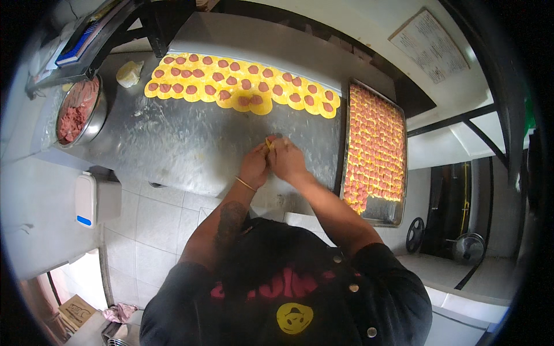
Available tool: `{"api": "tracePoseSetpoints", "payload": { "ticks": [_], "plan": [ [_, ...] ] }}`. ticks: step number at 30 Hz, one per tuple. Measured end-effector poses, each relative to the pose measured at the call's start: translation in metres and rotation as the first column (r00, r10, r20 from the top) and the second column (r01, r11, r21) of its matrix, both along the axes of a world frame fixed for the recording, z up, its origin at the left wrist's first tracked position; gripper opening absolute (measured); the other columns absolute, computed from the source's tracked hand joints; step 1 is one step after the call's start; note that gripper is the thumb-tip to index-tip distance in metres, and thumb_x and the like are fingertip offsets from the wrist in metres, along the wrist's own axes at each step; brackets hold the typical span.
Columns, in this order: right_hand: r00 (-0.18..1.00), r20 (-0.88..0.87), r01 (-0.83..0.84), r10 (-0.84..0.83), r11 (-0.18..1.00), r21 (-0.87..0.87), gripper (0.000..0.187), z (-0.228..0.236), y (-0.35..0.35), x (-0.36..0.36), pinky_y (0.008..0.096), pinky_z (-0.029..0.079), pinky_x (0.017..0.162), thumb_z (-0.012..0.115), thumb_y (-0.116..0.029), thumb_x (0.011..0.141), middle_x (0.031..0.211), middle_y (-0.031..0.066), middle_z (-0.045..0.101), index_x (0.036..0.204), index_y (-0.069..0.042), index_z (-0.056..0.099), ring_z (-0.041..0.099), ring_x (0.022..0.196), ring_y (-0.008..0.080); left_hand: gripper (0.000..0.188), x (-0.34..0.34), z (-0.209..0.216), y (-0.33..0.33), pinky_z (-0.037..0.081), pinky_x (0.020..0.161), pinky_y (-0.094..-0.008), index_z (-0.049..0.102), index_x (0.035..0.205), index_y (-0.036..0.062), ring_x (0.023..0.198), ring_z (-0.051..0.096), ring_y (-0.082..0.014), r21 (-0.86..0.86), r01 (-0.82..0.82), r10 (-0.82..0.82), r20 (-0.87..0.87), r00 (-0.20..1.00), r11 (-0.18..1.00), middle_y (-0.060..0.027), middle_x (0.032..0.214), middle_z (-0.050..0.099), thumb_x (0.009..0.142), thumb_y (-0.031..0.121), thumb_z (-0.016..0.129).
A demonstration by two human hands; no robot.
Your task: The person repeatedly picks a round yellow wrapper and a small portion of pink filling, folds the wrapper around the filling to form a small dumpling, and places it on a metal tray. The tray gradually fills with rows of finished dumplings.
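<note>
**Both hands pinching one dumpling over steel table**

Head view, looking straight down. Left hand (pixel 254 165) and right hand (pixel 287 160) pressed together near the middle of the table (pixel 190 144), fingertips meeting at the top. Between them a small yellow dumpling (pixel 269 142), only its upper edge visible, the rest hidden by the fingers. Fingers of both hands curled in and grasping this dumpling, left from the left side, right from the right side. A thin bracelet (pixel 245 184) around the left wrist. Both forearms coming up from the lower edge, over a black shirt.

Further back on the table, rows of round yellow wrappers (pixel 242 86), overlapping, each with a pink spot of filling in its centre. Well apart from the hands, along the rear edge. To the right, a long tray (pixel 372 214) packed with finished dumplings in tight rows, near the right hand but not touching. At the far left, a metal bowl (pixel 97 118) with pink minced meat inside. Beside it, toward the wrappers, a pale lump of dough (pixel 129 73). On the left wall below the table, a white dispenser (pixel 86 199). Flour or moisture streaks on the steel surface around the hands.
</note>
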State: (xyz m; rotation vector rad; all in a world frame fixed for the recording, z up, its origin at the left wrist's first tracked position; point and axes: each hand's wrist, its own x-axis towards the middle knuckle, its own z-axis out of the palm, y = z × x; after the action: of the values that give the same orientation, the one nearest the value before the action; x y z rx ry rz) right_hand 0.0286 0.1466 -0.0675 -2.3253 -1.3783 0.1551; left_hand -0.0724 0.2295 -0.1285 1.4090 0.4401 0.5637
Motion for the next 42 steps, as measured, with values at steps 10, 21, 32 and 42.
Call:
{"api": "tracePoseSetpoints", "payload": {
  "ticks": [10, 21, 32, 42],
  "plan": [
    [0.761, -0.649, 0.286, 0.012, 0.891, 0.352, 0.029, -0.002, -0.111, -0.03, 0.0353, 0.053, 0.074, 0.062, -0.013, 0.098, 0.094, 0.0129, 0.07, 0.123, -0.002, 0.069, 0.066, 0.083, 0.0219, 0.035, -0.043, 0.096, -0.044, 0.05, 0.106, -0.0358, 0.055, 0.139, -0.0044, 0.116, 0.064, -0.0199, -0.715, 0.139, 0.056, 0.242, 0.969, 0.685, -0.0103, 0.125, 0.067, 0.109, 0.013, 0.052],
    [0.561, -0.8, 0.406, 0.212, 0.772, 0.489, 0.028, 0.082, -0.161, -0.038, 0.0265, 0.049, 0.065, 0.062, -0.021, 0.102, 0.081, -0.0002, 0.066, 0.118, 0.0, 0.072, 0.058, 0.073, 0.006, 0.015, -0.032, 0.15, -0.156, 0.058, 0.088, -0.0322, 0.068, 0.116, -0.0018, 0.101, 0.069, -0.0176, -0.445, -0.162, 0.289, 0.234, 0.928, 0.881, -0.0108, 0.115, 0.072, 0.103, 0.003, 0.062],
    [0.621, -0.685, 0.18, 0.38, 0.782, 0.597, 0.024, 0.12, -0.265, -0.032, 0.0291, 0.052, 0.083, 0.065, -0.013, 0.099, 0.107, 0.0074, 0.071, 0.116, 0.003, 0.07, 0.065, 0.096, 0.0118, 0.015, -0.058, 0.187, -0.237, 0.062, 0.086, -0.0333, 0.067, 0.116, 0.0011, 0.104, 0.07, -0.0196, -0.542, -0.09, 0.25, 0.228, 0.941, 0.835, -0.0106, 0.117, 0.071, 0.103, 0.005, 0.063],
    [0.306, -0.784, 0.479, 0.54, 0.624, 0.617, 0.018, 0.139, -0.256, -0.05, 0.0282, 0.051, 0.069, 0.06, -0.015, 0.104, 0.098, 0.006, 0.068, 0.113, 0.0, 0.061, 0.064, 0.081, 0.0123, 0.008, -0.064, 0.195, -0.225, 0.055, 0.093, -0.0342, 0.068, 0.106, 0.0029, 0.106, 0.066, -0.019, -0.235, 0.16, -0.036, 0.457, 0.889, 0.959, -0.0099, 0.119, 0.069, 0.098, 0.001, 0.067]
  ]
}}
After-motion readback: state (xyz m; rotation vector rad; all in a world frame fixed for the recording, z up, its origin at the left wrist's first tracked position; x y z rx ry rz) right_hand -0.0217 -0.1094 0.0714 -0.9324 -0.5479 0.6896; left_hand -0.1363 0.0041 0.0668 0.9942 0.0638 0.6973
